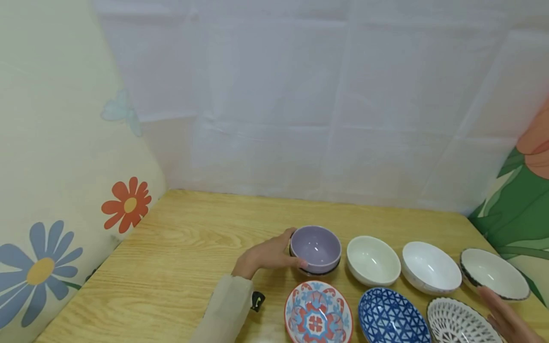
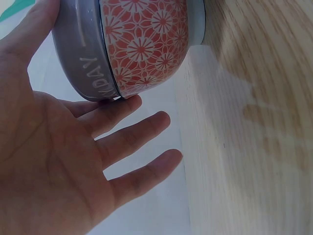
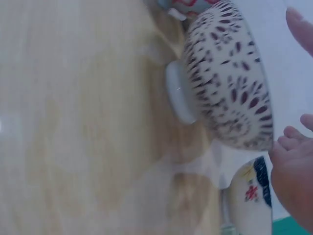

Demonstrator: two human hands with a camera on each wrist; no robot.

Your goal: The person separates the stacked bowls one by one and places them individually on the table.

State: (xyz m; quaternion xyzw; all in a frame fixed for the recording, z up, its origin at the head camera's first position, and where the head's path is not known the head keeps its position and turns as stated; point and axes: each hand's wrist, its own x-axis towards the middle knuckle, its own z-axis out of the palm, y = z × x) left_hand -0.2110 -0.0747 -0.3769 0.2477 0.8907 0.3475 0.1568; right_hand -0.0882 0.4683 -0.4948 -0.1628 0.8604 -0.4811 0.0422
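Observation:
My left hand (image 1: pixel 270 252) touches the left side of a purple bowl (image 1: pixel 316 247), with the thumb at its near rim and the fingers toward the far side. That bowl sits inside a red bowl with white flowers (image 2: pixel 146 44), which stands on the table. In the left wrist view, two fingers extend free of both bowls. At the right edge, my right hand (image 1: pixel 506 317) holds nothing, its fingers loosely extended. It is nearest to a white bowl with a dark petal pattern (image 3: pixel 230 78); whether it touches the rim I cannot tell.
Behind stand a cream bowl (image 1: pixel 373 261), a white bowl (image 1: pixel 431 267) and a dark-rimmed cream bowl (image 1: pixel 495 274). Nearer are a red-and-blue patterned bowl (image 1: pixel 318 312) and a blue-and-white bowl (image 1: pixel 393 315). The wooden table (image 1: pixel 171 267) meets a white cloth backdrop (image 1: pixel 274 95).

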